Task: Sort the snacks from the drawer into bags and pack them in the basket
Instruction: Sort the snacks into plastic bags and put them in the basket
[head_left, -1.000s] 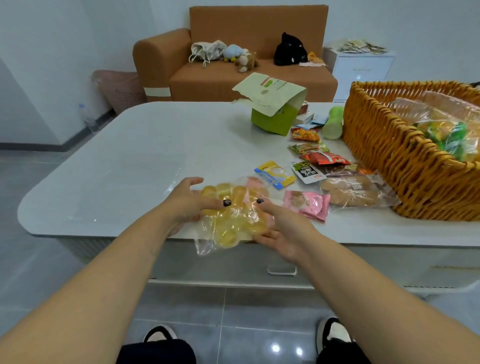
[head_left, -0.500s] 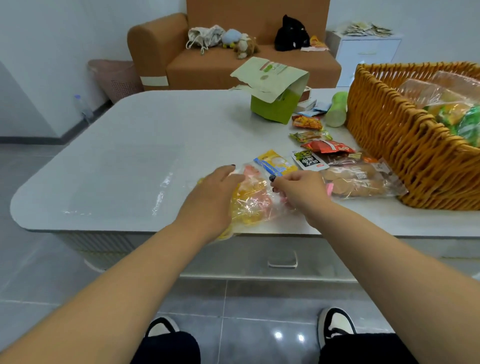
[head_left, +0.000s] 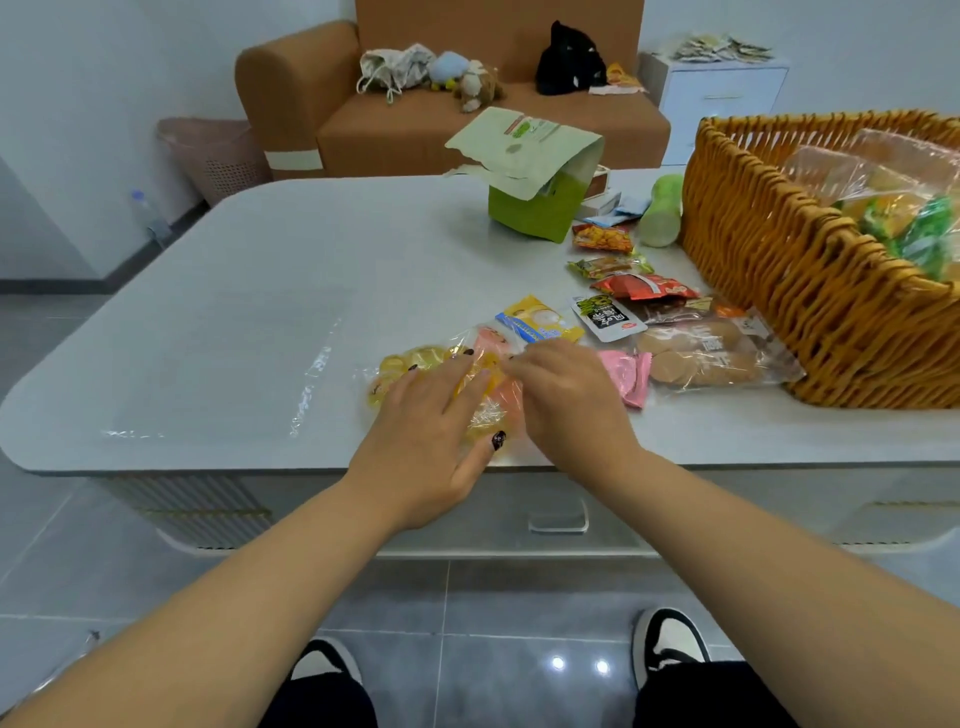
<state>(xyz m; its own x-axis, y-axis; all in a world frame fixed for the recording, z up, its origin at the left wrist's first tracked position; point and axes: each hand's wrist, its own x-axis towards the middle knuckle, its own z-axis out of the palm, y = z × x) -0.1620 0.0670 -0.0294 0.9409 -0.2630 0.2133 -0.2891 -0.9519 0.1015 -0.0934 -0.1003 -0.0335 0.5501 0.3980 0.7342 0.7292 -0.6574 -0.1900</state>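
A clear bag of yellow jelly cups (head_left: 410, 366) lies on the white table (head_left: 291, 291) near its front edge. My left hand (head_left: 431, 415) presses flat on the bag, fingers spread. My right hand (head_left: 563, 400) pinches the bag's top edge at its right side. Loose snack packets lie to the right: a pink one (head_left: 628, 374), a yellow-blue one (head_left: 537, 319), a black-white one (head_left: 608, 319), a red one (head_left: 644, 287). A bag of buns (head_left: 711, 353) rests against the wicker basket (head_left: 789, 291), which holds bagged snacks.
An empty clear bag (head_left: 218, 374) lies flat on the table's left. A green box with an open flap (head_left: 535, 192) and a green bottle (head_left: 661, 210) stand further back. A brown sofa (head_left: 415, 119) and white cabinet (head_left: 722, 98) lie beyond. The table drawer's handle (head_left: 558, 519) is below the front edge.
The bag of jelly cups was lifted off the table's edge a second ago; it now lies on the table, with my left hand flat on it and my right hand at its top.
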